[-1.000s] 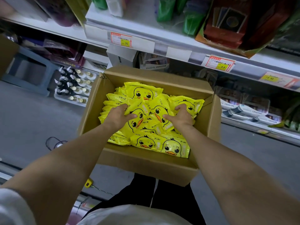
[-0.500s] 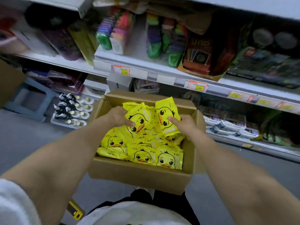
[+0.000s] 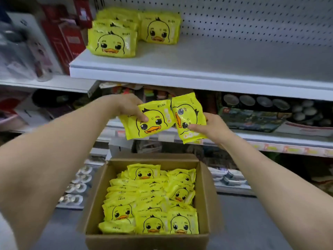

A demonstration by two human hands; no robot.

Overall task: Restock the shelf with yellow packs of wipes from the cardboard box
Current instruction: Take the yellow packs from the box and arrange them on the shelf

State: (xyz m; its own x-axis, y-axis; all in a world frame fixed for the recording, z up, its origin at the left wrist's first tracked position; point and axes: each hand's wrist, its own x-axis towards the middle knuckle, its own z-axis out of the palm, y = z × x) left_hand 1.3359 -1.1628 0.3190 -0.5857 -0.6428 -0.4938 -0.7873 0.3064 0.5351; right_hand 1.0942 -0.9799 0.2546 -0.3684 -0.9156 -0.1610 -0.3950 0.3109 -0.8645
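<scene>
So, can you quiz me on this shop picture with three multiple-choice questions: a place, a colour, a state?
1. Where on the white shelf are the stocked packs? A) left end B) middle C) right end
2. What colour are the duck beaks on the packs? A) blue B) orange C) green
3. How is the cardboard box? A) taped shut B) open, yellow packs inside C) open, empty

Answers: 1 A, they stand beside the red boxes at the left; 2 B, the held packs in the left hand and right hand show orange beaks; 3 B, its top is open and packs fill it.

Packs (image 3: 150, 199) in box (image 3: 93, 201), below shelf (image 3: 207, 76)
</scene>
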